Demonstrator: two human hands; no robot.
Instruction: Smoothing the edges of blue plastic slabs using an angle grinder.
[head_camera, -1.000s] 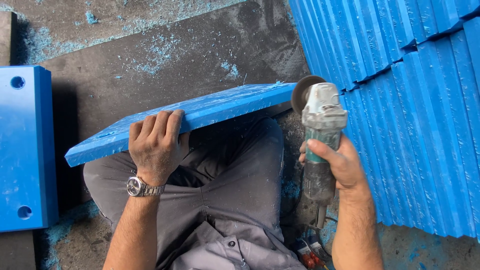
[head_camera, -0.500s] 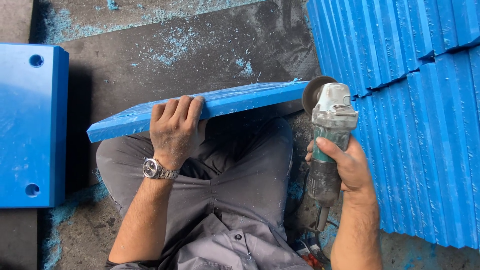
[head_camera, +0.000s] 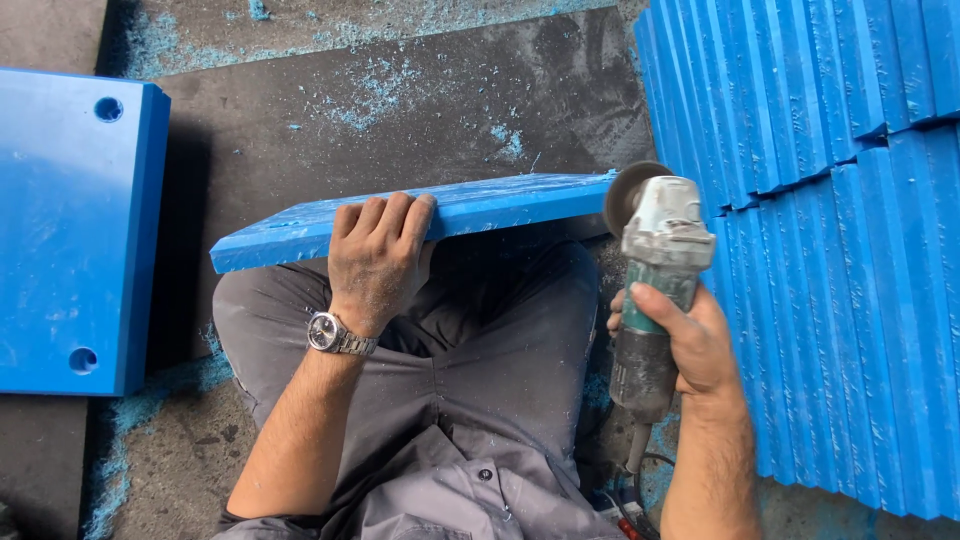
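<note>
My left hand (head_camera: 378, 255) lay curled over the blue plastic plank (head_camera: 420, 220) propped across my knees, fingers pressing its top edge. My right hand (head_camera: 680, 340) gripped the angle grinder (head_camera: 655, 270), wrist straight, its disc seemingly touching the plank's right end. Light, level pressure against a firmly braced plank would serve best.

We see a long blue plastic slab (head_camera: 500, 205) resting across the knees, tilted on edge, and a grey-green angle grinder (head_camera: 655, 270) whose disc touches its right end.
</note>
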